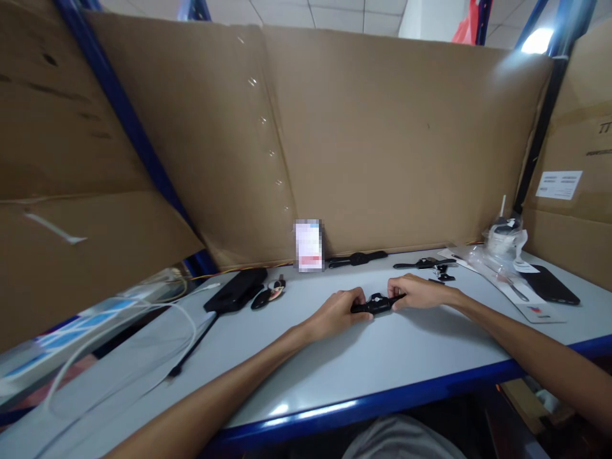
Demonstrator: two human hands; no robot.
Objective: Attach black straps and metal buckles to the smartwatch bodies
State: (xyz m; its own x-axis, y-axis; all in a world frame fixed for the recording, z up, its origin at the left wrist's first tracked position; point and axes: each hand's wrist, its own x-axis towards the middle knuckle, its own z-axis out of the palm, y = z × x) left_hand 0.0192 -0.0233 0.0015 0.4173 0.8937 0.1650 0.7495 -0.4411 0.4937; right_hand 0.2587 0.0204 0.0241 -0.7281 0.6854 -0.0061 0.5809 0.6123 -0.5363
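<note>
A black wristwatch is held between both hands, a little above the grey tabletop. My left hand pinches the strap at its left end, thumb and fingers closed. On the other end, my right hand grips the strap with bent fingers. The watch case shows between the hands, while the strap ends are partly hidden by my fingers. Behind the hands lie another black watch and a black strapped piece. Small shiny metal and black parts sit beyond my right hand.
Left are a black box-shaped device with a cable, keys, white cables and a power strip. A blurred lit screen stands against the cardboard wall. Right are plastic packaging and a dark phone-like slab.
</note>
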